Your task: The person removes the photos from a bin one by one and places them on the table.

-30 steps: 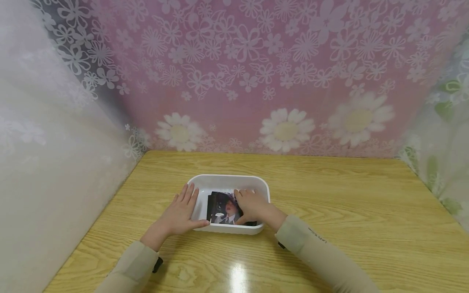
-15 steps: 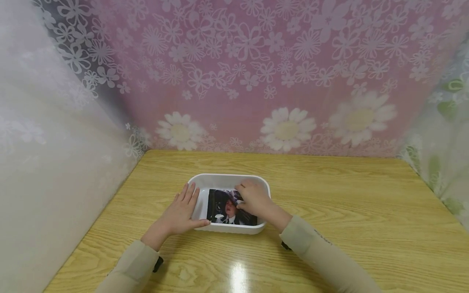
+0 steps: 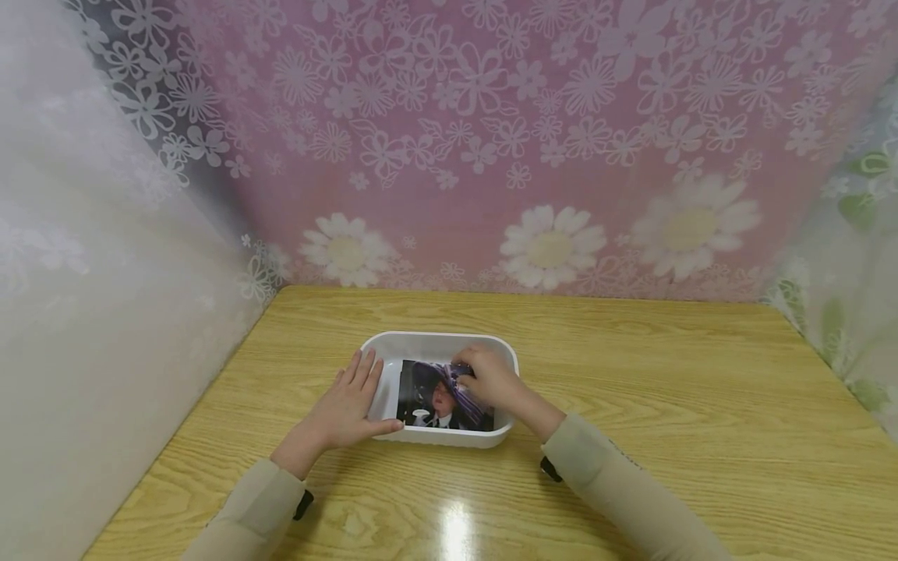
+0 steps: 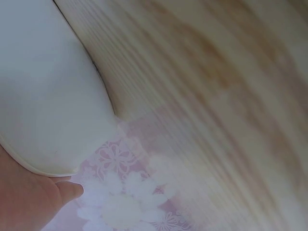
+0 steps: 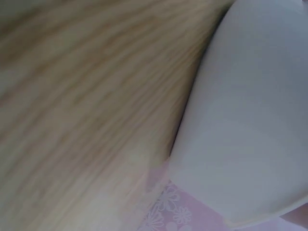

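Observation:
A white plastic bin (image 3: pixel 438 438) stands on the wooden table. In the head view a glossy photograph (image 3: pixel 438 405), showing a figure in a striped purple hat, lies inside it. My left hand (image 3: pixel 344 405) rests on the bin's left side, fingers straight over the rim and thumb along the front edge. My right hand (image 3: pixel 494 382) reaches into the bin over the photograph's right part, its fingers bent and its thumb lower down. Whether it pinches the photograph cannot be seen. The left wrist view shows the bin's outer wall (image 4: pixel 43 86) and a thumb; the right wrist view shows mostly wall.
The wood-grain table (image 3: pixel 666 389) extends around the bin on all sides. A pink flowered curtain (image 3: pixel 449 156) hangs behind its back edge. Pale cloth (image 3: pixel 105 312) closes off the left side, and a leafy patterned one (image 3: pixel 856 273) the right.
My right hand has drawn back a little to the right, its thumb lifting from the photograph's lower part. More of the photograph shows, including the hat. The left hand stays put.

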The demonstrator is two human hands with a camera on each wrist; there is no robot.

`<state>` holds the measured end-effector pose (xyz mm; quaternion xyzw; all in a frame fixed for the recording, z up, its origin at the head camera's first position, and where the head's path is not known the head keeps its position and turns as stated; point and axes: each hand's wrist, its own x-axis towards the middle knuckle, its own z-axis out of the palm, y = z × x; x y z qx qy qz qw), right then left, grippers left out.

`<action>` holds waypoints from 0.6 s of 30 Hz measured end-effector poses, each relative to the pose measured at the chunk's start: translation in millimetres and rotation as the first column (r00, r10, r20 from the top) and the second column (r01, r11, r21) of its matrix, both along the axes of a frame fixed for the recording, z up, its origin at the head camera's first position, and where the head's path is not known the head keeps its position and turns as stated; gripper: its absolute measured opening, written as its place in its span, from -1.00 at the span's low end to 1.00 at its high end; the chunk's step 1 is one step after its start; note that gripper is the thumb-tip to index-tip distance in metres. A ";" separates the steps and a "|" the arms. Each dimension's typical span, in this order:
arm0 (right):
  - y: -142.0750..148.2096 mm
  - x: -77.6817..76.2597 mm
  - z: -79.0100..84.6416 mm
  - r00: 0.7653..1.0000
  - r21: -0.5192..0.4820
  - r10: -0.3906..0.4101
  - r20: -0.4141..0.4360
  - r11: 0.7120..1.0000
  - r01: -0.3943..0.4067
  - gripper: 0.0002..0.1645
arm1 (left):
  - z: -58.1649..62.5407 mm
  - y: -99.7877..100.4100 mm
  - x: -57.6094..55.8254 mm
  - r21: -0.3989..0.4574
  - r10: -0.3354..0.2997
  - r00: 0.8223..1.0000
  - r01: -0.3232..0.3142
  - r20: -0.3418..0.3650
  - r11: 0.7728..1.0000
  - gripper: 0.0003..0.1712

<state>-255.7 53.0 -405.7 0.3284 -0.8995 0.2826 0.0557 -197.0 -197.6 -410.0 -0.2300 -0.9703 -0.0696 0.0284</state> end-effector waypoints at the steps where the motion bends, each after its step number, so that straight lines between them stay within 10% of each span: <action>1: 0.3 -0.5 0.3 1.000 -0.014 0.004 0.010 1.000 -0.004 -0.78 | 0.1 0.0 0.1 -0.001 -0.001 1.000 0.001 0.001 1.000 0.18; 18: 29.2 -4.7 29.1 0.978 -0.241 -0.110 0.179 0.958 0.152 -0.81 | -0.2 -0.6 -0.7 -0.005 0.003 1.000 -0.003 0.018 1.000 0.17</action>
